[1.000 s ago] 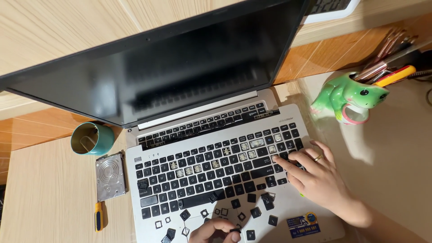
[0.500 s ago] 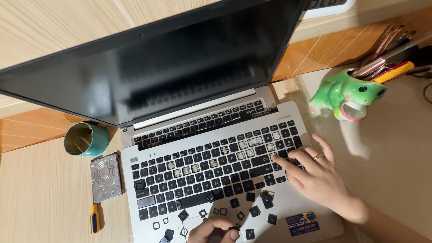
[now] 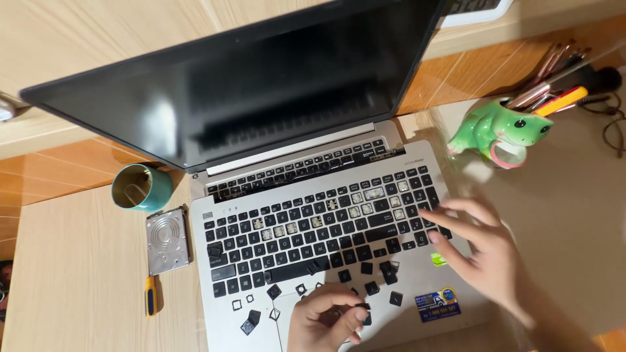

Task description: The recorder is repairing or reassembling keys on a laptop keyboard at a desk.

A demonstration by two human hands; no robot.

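A light wooden table (image 3: 85,274) carries an open silver laptop (image 3: 313,195), its dark screen (image 3: 248,85) tilted back toward the far side and its black keyboard (image 3: 313,228) facing near. Several keys are off the keyboard, leaving pale bare spots in the upper rows, and loose black keycaps (image 3: 368,270) lie scattered over the palm rest, with more near the left corner of the trackpad. The right hand (image 3: 489,254) hovers open over the right end of the keyboard, fingers spread and stretched toward the keys there, its grip holding nothing; it is blurred, so whether the fingertips touch the keys cannot be told. The left hand (image 3: 323,319) sits at the near edge over the palm rest, its fingers curled and its grip pinched on a small dark keycap (image 3: 360,306) between thumb and fingertips, close to the scattered caps. To the left of the laptop a bare hard drive (image 3: 167,240) lies flat, just beside the laptop's edge, with a teal cup (image 3: 140,188) on its far side and a small yellow-handled tool (image 3: 150,296) on its near side. At the far right stands a green frog-shaped holder (image 3: 499,130), with pens and brushes (image 3: 554,78) sticking out behind it.
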